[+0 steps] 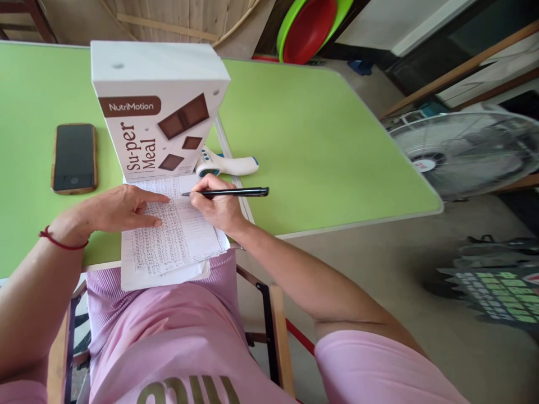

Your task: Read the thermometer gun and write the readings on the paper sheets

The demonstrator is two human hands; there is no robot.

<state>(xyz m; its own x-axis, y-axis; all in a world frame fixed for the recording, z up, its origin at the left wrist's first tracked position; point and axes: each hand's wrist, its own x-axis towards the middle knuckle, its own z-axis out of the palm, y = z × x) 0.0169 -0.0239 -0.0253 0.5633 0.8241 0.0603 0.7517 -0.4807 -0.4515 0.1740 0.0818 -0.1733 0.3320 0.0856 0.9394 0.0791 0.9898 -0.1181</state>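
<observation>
Handwritten sheets of paper [185, 224] lie stacked at the front edge of the green table [320, 140], their lower part hanging past it. My left hand [122, 209] rests on the left side of the top sheet, index finger and thumb stretched apart, holding nothing. A red cord circles that wrist. In my right hand [221, 207] is a black pen [236, 192], pinched near its tip, which is at the paper beside my left index finger. Right behind the sheets stands a white NutriMotion box [143, 134], covering their top end.
A smartphone [74, 157] lies left of the box. A white handheld thermometer [227, 165] rests by the box's right corner. Beyond the table are a standing fan [455, 151] at right and green and red basins [309, 31] at the back. A folding chair [273, 336] is under me.
</observation>
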